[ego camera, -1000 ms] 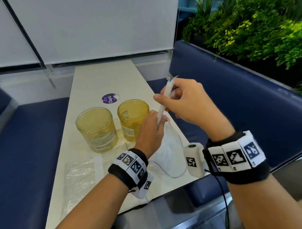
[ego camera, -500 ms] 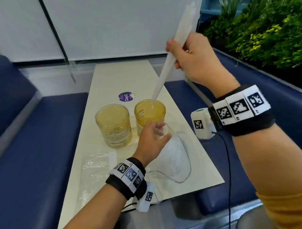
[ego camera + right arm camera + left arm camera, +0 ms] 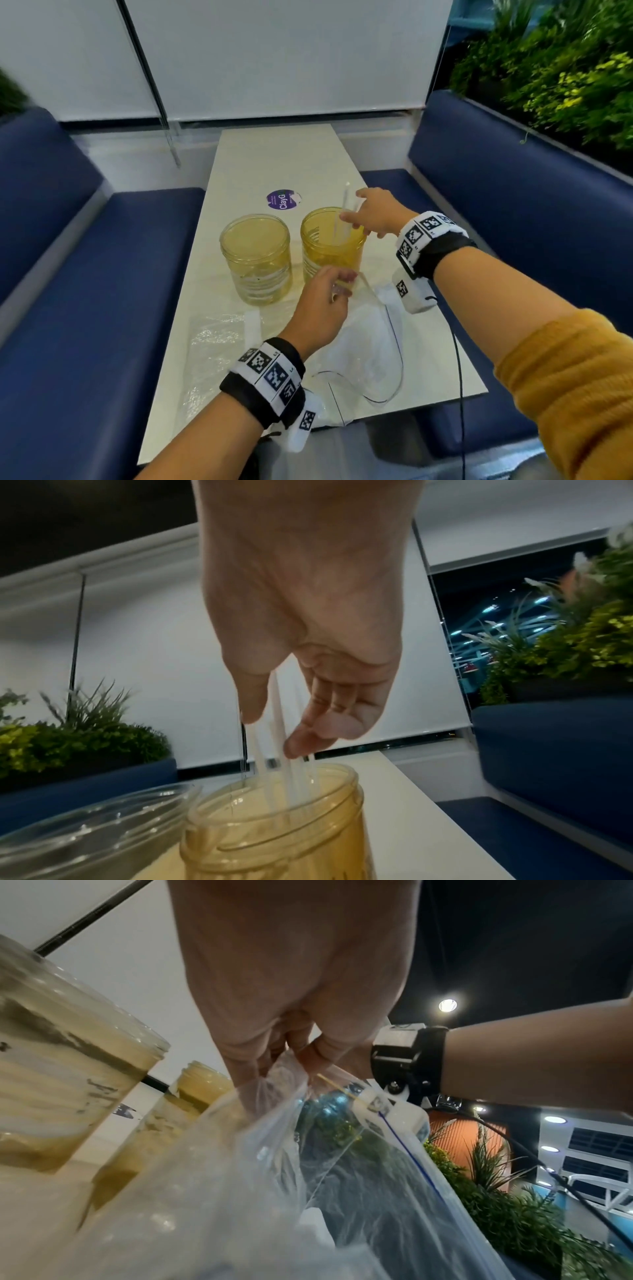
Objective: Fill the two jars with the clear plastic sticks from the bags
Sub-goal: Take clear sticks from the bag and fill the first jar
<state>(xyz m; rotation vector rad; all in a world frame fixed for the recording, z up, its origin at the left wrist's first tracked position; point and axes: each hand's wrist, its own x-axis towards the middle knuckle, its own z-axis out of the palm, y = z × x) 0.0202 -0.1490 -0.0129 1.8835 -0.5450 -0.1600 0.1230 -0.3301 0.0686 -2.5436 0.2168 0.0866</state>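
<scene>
Two amber jars stand side by side on the white table. My right hand hovers over the right jar, thumb and fingers loosely curled around a few clear plastic sticks. In the right wrist view the sticks fan out between the fingertips, with their lower ends inside that jar. The left jar holds no sticks that I can see. My left hand pinches the mouth of a clear zip bag just in front of the right jar. The pinch on the bag's edge shows in the left wrist view.
A second clear bag lies flat on the table's near left. A round purple sticker is behind the jars. Blue benches flank the table on both sides, and plants rise behind the right one. A black cable hangs from my right wrist.
My right hand pulled the sticks out of the bag, lifted them high, then came down to the right jar so their lower ends are inside it. My left hand stayed on the bag.
</scene>
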